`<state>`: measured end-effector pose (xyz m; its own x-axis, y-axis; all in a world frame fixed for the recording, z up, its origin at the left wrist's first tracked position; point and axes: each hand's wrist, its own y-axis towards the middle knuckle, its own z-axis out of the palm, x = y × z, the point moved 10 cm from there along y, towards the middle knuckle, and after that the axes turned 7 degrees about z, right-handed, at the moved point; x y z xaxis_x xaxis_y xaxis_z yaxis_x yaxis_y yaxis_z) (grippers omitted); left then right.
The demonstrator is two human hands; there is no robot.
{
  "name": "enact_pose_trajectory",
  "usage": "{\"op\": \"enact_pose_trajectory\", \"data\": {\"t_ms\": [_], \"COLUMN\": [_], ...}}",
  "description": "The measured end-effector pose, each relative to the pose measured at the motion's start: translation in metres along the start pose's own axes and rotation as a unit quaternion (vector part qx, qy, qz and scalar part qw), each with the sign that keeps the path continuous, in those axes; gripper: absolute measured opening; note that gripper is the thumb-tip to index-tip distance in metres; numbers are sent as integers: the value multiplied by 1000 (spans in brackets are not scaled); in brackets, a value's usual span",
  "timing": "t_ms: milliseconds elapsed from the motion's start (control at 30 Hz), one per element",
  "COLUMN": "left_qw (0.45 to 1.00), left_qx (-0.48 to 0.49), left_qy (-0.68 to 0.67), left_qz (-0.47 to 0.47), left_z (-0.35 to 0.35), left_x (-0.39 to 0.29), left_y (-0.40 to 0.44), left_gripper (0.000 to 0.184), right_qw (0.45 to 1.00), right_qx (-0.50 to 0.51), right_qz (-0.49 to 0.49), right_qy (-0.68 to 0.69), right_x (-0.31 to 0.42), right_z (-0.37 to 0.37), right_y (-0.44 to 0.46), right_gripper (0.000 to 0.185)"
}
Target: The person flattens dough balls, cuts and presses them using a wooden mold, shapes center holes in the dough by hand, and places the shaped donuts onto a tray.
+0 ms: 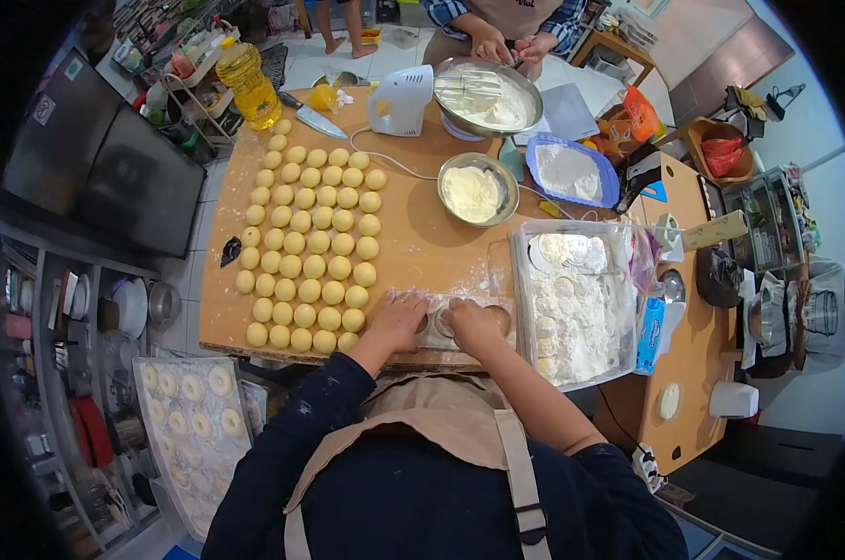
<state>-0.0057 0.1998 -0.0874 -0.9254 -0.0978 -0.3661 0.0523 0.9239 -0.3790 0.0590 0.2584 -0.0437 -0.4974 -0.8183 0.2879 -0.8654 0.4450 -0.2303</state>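
At the table's front edge, my left hand lies with its fingers stretched out on the floured surface, right of the dough balls. Close beside it, my right hand has its fingers curled down at a whitish round piece, perhaps floured dough; the grip is partly hidden. Just right of that hand sits a brownish round object, too small to identify. Rows of smooth pale-yellow dough balls cover the table's left side. A clear plastic tub of white flour with flattened round pieces stands to the right.
A hand mixer rests by a steel bowl of white cream, where another person's hands are. Nearby are a knife, an oil bottle, a bowl of yellowish powder and a blue tray. Ring-shaped dough fills a lower-left tray.
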Motion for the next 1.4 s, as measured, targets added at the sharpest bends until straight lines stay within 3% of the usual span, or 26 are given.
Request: {"op": "enact_pose_trajectory", "data": {"t_ms": [333, 467, 567, 667, 967, 1167, 1400], "left_qw": [1000, 1000, 1000, 1000, 1000, 1000, 1000], "left_qx": [-3, 8, 4, 12, -5, 6, 16], "left_qy": [12, 18, 10, 11, 2, -1, 11], "left_qz": [2, 1, 6, -1, -1, -6, -3], "left_z": [-5, -9, -4, -10, -11, -8, -7], "left_x": [-3, -4, -5, -5, -6, -6, -4], "left_y": [-1, -2, -3, -3, -4, -5, -3], "left_gripper": [98, 98, 98, 99, 95, 101, 100], "right_qw": [1000, 996, 997, 999, 1000, 998, 999], "right_qx": [-8, -24, -49, -38, 6, -59, -40], "right_qz": [-10, -2, 26, 22, 12, -10, 0], "right_qy": [-11, 87, 57, 27, -18, -18, 27], "right_x": [3, -11, -14, -12, 6, 10, -9], "right_z": [1, -14, -43, -34, -3, -1, 1], "right_y": [-2, 0, 0, -3, -4, -8, 1], "right_gripper": [7, 18, 24, 14, 12, 11, 12]}}
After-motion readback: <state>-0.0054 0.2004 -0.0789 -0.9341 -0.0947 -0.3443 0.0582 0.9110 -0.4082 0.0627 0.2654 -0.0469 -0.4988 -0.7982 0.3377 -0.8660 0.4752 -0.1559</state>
